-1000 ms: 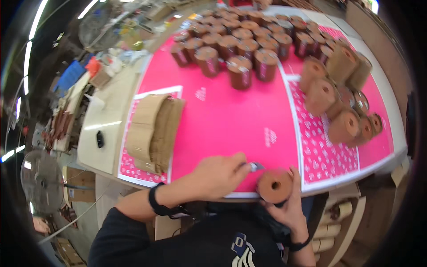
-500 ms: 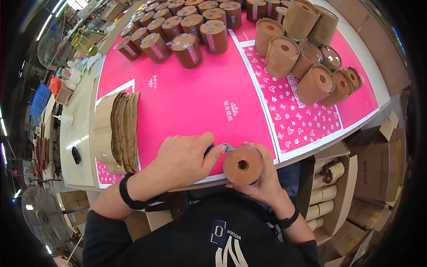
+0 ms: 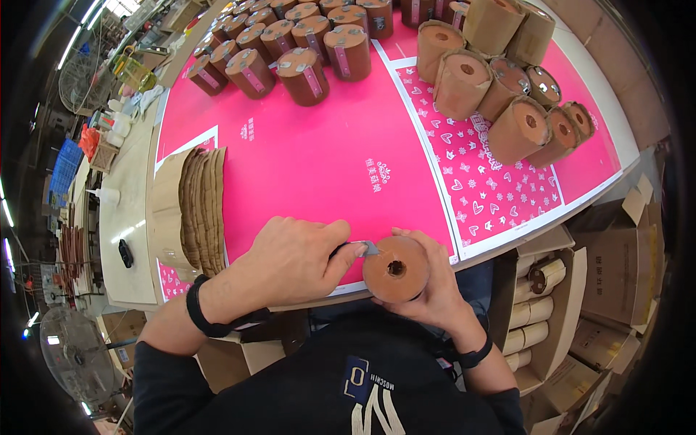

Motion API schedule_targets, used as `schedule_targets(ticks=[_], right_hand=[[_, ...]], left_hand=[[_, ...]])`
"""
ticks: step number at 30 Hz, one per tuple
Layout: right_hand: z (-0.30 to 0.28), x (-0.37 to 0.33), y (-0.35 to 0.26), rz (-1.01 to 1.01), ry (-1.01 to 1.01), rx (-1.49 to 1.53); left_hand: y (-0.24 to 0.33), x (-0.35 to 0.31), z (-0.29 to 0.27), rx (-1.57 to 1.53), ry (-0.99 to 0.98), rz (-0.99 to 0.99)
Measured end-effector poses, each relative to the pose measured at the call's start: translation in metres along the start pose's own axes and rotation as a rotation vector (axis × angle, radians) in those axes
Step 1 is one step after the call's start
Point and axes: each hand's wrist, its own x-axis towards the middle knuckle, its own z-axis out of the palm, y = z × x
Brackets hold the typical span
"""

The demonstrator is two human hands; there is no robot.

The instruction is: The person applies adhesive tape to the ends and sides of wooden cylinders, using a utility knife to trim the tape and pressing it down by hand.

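A small grey metal blade (image 3: pixel 368 249), gripped in the closed left hand (image 3: pixel 297 250), now overlaps the far-left rim of a brown cylindrical roll with a central hole (image 3: pixel 382 281); half a second ago its tip showed just outside that rim. The right hand (image 3: pixel 436 290) still grips the roll at the near edge of the white worktop (image 3: pixel 610 119). Below right, an open tan cardboard box (image 3: pixel 569 317) contains cream cylindrical rolls (image 3: pixel 525 313), one with a dark brown end.

The place is a workshop: a pink-covered worktop (image 3: pixel 312 163) bears many brown cylindrical rolls (image 3: pixel 312 35), open brown cardboard cartons (image 3: pixel 616 268) crowd its right side, and, though the left rim is dim, what seems a round caged fan (image 3: pixel 76 348) stands there.
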Motion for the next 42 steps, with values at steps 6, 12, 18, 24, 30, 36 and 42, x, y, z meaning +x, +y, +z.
schedule_targets(ticks=[6, 12, 18, 24, 30, 36, 42], right_hand=[[-0.004, 0.003, -0.002, -0.024, -0.062, -0.034], [-0.002, 0.002, 0.001, -0.015, -0.068, -0.039], [0.004, 0.001, -0.003, 0.011, 0.026, -0.003], [0.001, 0.002, -0.01, 0.021, 0.04, 0.071], [0.001, 0.001, -0.004, 0.037, 0.004, 0.113], [0.002, 0.0, -0.001, 0.051, 0.003, 0.155], [0.01, 0.0, 0.003, -0.004, 0.056, 0.21]], left_hand=[[0.0, 0.006, -0.015, 0.045, -0.161, 0.01], [-0.012, 0.009, -0.019, 0.031, -0.266, 0.089], [-0.01, 0.001, -0.021, -0.187, -0.024, -0.089], [0.002, -0.017, -0.004, -0.268, 0.154, -0.234], [0.008, 0.006, 0.023, -0.451, 0.119, -0.309], [-0.021, 0.02, 0.028, -0.603, 0.383, -0.544], [0.011, 0.004, 0.013, -0.473, 0.312, -0.337]])
